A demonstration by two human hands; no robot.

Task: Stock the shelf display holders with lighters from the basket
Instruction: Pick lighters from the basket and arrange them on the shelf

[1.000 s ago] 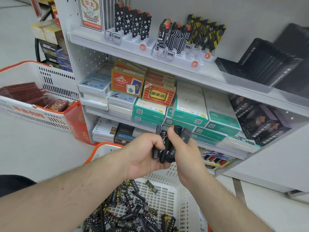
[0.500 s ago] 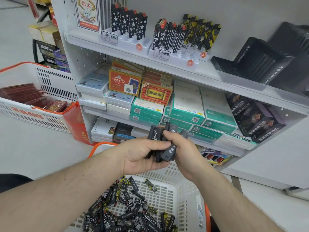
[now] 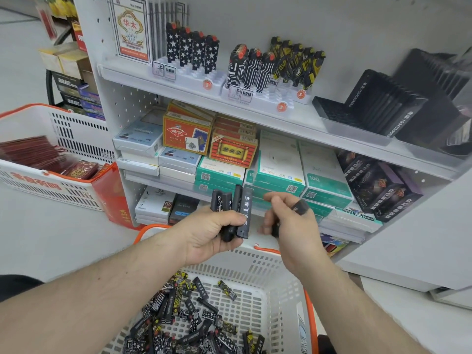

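Left hand (image 3: 204, 233) clamps a lighter bundle (image 3: 233, 213); right hand (image 3: 286, 221), at three o'clock, pinches one lighter (image 3: 300, 207)—light, stiff, slick; grip mid-body.

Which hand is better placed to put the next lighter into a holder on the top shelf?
Probably the right hand: it holds a single lighter apart from the bundle and sits below the holders. The left hand is full, gripping the bundle.

"NRM" tags (image 3: 170, 71) (holders); "5A" box (image 3: 155, 203)
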